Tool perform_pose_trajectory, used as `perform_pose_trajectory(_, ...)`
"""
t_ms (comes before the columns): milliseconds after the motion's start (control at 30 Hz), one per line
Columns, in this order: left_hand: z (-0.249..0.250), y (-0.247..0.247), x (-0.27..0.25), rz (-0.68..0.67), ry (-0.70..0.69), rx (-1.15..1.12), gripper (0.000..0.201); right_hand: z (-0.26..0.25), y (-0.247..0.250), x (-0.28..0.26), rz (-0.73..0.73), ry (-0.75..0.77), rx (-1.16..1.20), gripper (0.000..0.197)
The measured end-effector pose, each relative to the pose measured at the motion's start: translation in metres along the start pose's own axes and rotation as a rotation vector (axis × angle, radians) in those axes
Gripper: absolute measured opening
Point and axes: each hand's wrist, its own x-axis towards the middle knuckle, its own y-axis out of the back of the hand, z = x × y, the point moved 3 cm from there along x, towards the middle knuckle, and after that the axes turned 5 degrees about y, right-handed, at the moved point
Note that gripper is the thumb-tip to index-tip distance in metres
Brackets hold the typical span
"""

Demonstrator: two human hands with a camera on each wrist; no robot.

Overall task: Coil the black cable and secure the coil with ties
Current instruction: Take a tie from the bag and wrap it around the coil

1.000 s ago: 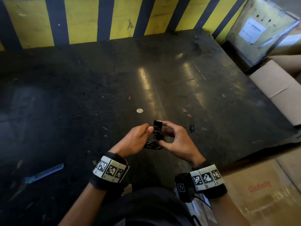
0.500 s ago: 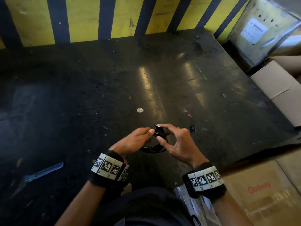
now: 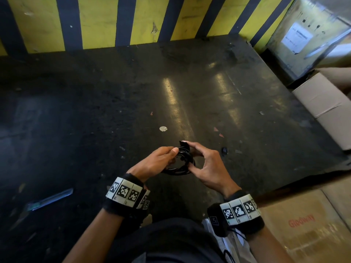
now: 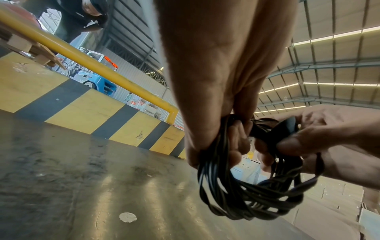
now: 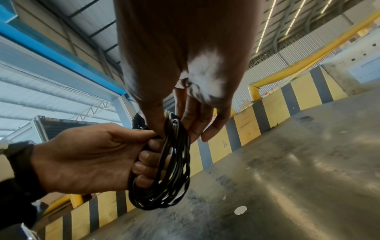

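Hands hold a thin black coiled cable (image 3: pixel 180 164) above the dark floor (image 3: pixel 95 130): left hand (image 3: pixel 157 161) curled around the loops, right hand (image 3: pixel 207 168) pinching its top. Light, springy strands likely need bundled gripping.

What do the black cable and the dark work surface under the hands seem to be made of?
Black cable: thin strands with a smooth, slightly glossy jacket, likely plastic or rubber; they catch thin highlights and bend into soft loops. Work surface: hard and dark, probably metal or a coated board; it gives streaky reflections and looks scuffed, but the look leaves the material open.
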Motion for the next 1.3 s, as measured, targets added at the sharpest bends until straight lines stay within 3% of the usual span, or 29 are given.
perform_pose_trajectory(367,0.005,-0.004,0.002,-0.030,-0.011,-0.020,0.030,0.000,0.003,0.000,0.158,0.041,0.008,0.027)
perform_pose_trajectory(700,0.012,-0.004,0.003,-0.073,0.099,-0.187,0.028,0.007,-0.003,-0.006,0.174,-0.045,0.191,0.034)
perform_pose_trajectory(967,0.004,-0.007,0.005,-0.097,0.162,-0.348,0.032,0.006,-0.002,-0.002,0.195,-0.009,0.204,0.019)
perform_pose_trajectory(1167,0.005,-0.003,0.004,-0.131,0.133,-0.355,0.028,0.006,0.001,-0.001,0.200,0.012,0.196,0.020)
perform_pose_trajectory(1300,0.006,-0.007,0.005,-0.095,0.121,-0.325,0.029,0.003,0.004,0.000,0.182,0.114,0.129,0.021)
